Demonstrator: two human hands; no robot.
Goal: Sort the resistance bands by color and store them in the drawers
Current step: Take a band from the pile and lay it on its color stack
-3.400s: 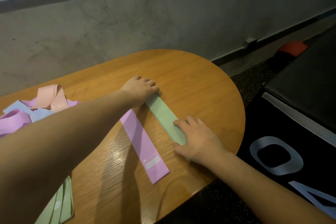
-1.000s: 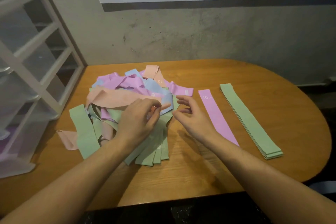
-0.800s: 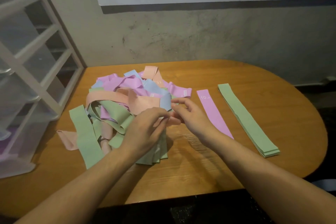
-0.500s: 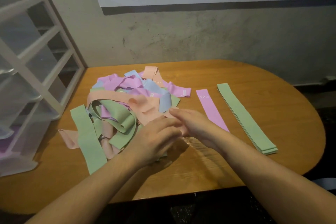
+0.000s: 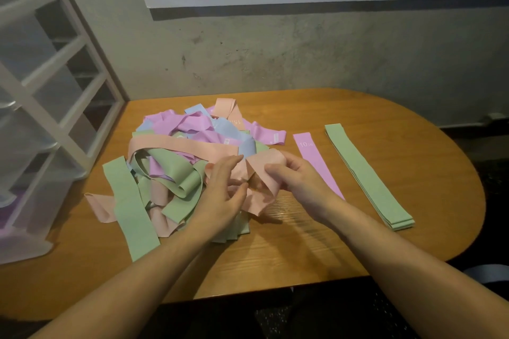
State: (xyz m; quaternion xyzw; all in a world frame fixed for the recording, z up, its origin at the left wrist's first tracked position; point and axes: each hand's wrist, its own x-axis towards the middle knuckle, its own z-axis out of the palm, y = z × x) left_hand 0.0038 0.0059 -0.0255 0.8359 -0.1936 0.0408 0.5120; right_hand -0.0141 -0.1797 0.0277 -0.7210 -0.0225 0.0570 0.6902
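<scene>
Both hands grip one pink resistance band (image 5: 268,166) beside the mixed band pile (image 5: 176,162). The left hand (image 5: 224,195) pinches its lower fold. The right hand (image 5: 296,177) curls around its upper loop.

One wooden table (image 5: 358,242), and right of its tangled pile (image 5: 176,162) of bands, too knotted to count, lies one purple band (image 5: 316,162), then one neat green stack (image 5: 366,173). Left of the pile, one drawer unit (image 5: 41,107). Two hands are in view.

Oval wooden table (image 5: 316,242); mixed band heap (image 5: 176,162); flat purple band (image 5: 316,164); green stack (image 5: 366,173)
</scene>
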